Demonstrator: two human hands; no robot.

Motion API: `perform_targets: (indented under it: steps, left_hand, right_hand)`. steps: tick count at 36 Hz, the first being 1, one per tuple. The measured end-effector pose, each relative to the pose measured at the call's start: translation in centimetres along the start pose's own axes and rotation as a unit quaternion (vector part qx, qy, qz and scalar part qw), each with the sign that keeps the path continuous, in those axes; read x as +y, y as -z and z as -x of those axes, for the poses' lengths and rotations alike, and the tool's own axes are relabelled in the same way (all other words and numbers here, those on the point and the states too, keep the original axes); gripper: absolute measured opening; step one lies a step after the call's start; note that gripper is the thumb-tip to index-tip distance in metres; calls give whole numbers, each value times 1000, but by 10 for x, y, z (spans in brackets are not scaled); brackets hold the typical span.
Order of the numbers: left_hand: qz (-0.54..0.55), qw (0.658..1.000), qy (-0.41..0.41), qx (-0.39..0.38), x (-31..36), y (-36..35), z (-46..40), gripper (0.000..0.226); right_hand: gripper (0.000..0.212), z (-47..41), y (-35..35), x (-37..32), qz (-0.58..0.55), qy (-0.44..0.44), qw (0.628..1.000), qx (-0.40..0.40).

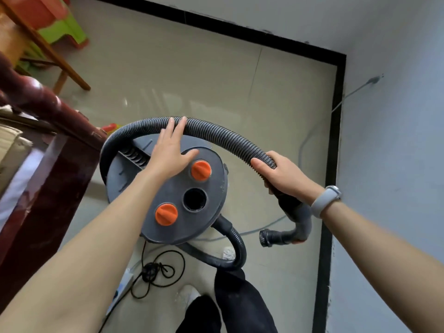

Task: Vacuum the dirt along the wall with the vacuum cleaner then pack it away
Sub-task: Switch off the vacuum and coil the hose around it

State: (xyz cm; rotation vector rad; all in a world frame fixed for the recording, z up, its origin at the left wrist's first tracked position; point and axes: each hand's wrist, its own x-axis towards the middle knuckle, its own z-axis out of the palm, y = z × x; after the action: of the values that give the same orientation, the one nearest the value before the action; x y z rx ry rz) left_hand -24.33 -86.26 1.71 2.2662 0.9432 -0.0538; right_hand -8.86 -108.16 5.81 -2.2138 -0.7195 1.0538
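Two hands on the hose [216, 137] — left hand [170, 150] fingers straight, right hand [286, 175] fingers gripping.

I see the vacuum cleaner [173, 193] lid as matt grey plastic, dusty and scuffed, with two orange ribbed plastic knobs [200, 170]. The hose [216, 134] looks like ribbed dark plastic, slight sheen on the ridges; its bent end piece [303, 221] is smooth grey plastic. Floor [192, 75] reads as glossy pale tile, reflections showing. Baseboard [336, 140] is flat black, wall [396, 140] matt painted, a bit rough. Furniture post [40, 102] on my left is dark red lacquered wood, very shiny. Chair leg [60, 61] is plain light wood. Stool [64, 30] is glossy green plastic. Wristband [324, 200] on my right arm looks smooth grey rubbery. Cord [153, 270] is thin black, matt
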Motion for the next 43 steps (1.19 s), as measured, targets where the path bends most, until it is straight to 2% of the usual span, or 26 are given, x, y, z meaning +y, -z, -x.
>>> perform_targets:
  steps: [4,9,14,18,21,29,32,34,37,43]
  left_hand:
    - [8,1000,4,-14,20,-17,10,76]
    - [26,999,25,-10,32,-27,17,77]
    - [21,1000,17,-13,28,-29,18,74]
    - [15,1000,11,-21,18,-35,28,73]
    - [10,1000,17,-18,9,-39,39,72]
    - [4,999,39,-10,-5,-35,59,65]
    - [10,999,34,-2,-10,-32,55,64]
    - [27,999,28,11,-16,-31,51,63]
    - [84,996,22,33,-26,-28,48,59]
    - [99,985,35,137,-51,-3,42,44]
  right_hand:
    - [29,6,-1,2,-95,-40,995,-12]
    - [28,13,-15,-4,-173,-47,984,1]
    - [24,19,-49,10,-202,-46,977,45]
    - [12,26,-88,35,-203,-42,976,64]
    - [11,31,-114,49,-176,-35,983,47]
    - [32,13,-132,43,-30,-64,995,-67]
    - [45,-4,-127,31,35,-28,998,-54]
    - [54,-14,-121,19,55,11,998,-17]
    - [55,-31,-115,1,131,62,989,32]
    - [62,-71,-124,-47,204,109,972,41]
